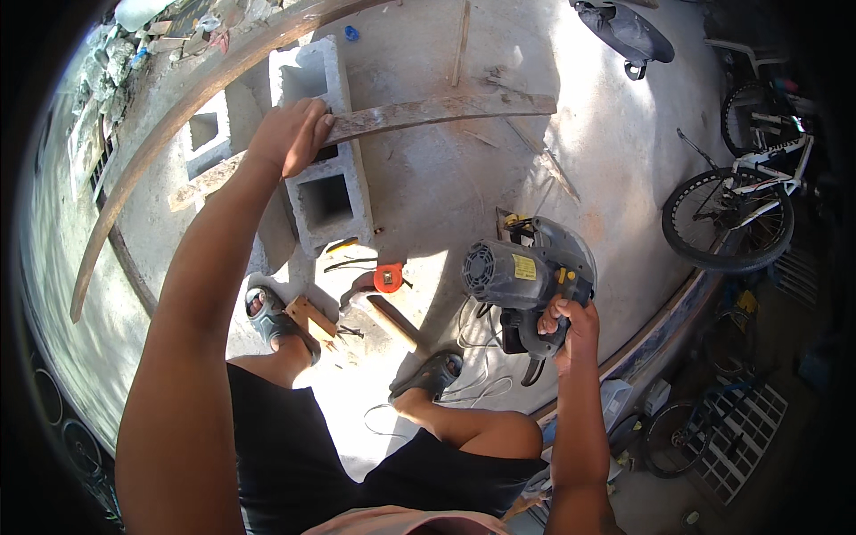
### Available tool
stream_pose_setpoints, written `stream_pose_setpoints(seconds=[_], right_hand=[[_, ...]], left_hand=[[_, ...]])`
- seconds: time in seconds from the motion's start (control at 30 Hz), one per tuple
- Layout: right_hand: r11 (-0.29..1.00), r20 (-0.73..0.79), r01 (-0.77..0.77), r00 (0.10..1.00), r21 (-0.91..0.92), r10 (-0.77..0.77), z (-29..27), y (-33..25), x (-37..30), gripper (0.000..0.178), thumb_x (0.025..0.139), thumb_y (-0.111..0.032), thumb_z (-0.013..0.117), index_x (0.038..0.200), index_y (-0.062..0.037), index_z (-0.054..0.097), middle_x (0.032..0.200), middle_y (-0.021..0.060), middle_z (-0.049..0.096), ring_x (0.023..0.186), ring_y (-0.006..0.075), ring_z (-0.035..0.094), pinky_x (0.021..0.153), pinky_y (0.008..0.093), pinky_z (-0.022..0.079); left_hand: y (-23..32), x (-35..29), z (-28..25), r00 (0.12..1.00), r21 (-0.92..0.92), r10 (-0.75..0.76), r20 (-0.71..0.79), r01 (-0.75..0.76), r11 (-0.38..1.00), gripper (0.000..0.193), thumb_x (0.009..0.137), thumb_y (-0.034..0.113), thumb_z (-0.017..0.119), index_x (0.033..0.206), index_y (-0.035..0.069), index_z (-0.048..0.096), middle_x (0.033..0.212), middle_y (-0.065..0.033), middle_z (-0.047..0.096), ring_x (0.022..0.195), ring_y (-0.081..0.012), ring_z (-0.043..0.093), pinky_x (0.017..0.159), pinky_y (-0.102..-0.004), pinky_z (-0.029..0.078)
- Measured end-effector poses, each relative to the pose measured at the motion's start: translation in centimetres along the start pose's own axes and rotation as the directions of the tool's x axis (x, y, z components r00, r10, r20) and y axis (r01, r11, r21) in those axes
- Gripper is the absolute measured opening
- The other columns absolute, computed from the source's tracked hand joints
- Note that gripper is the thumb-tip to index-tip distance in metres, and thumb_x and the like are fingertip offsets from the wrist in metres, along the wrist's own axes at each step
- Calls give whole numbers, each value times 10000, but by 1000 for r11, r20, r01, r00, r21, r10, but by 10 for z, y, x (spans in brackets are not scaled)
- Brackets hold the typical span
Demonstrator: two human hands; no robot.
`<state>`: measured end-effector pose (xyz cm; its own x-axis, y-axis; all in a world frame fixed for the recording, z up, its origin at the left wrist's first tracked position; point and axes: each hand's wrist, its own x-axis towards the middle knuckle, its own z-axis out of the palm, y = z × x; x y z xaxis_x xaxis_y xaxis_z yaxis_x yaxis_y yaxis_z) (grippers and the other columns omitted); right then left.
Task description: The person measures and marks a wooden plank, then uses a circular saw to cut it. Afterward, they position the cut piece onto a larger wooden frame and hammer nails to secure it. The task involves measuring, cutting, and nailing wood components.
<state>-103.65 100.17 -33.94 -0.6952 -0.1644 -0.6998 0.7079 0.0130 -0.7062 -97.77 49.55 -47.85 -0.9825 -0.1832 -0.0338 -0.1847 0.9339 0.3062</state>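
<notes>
My left hand (292,141) is closed over a weathered wooden plank (446,111), pressing it down across a grey hollow concrete block (357,189). The plank's right end sticks out past the block over the floor. To the right, my right hand (571,326) is wrapped round the rear handle of a dark grey circular saw (513,272). The saw is apart from the plank, below its free end. Whether a finger rests on the trigger is hidden.
An orange tape measure (389,278), a hammer (390,323) and a short wood block (310,316) lie near my sandalled feet. A pale cord (477,392) loops by the right foot. A long curved-looking board (192,102) spans the left. A bicycle (731,214) stands at right.
</notes>
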Motion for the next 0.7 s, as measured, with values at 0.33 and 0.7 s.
stream_pose_setpoints(seconds=[0.33, 0.7], right_hand=[[937, -10, -348, 937, -4, 348, 76, -11, -197, 595, 800, -7, 746, 1362, 55, 561, 772, 55, 622, 625, 164, 604, 615, 331, 498], [640, 108, -90, 958, -763, 264, 205, 10, -290, 695, 847, -285, 787, 1426, -1, 527, 1049, 235, 734, 947, 374, 737, 865, 455, 573]], left_hand=[[24, -33, -45, 934, 192, -358, 11, 350, 917, 577, 1008, 474, 601, 1366, 25, 541, 1336, -171, 617, 1300, -362, 547, 1069, -571, 409], [42, -377, -224, 477, -87, -349, 807, 681, 727, 612, 994, 406, 641, 1357, -77, 542, 1232, -304, 650, 1159, -452, 635, 1000, -514, 501]])
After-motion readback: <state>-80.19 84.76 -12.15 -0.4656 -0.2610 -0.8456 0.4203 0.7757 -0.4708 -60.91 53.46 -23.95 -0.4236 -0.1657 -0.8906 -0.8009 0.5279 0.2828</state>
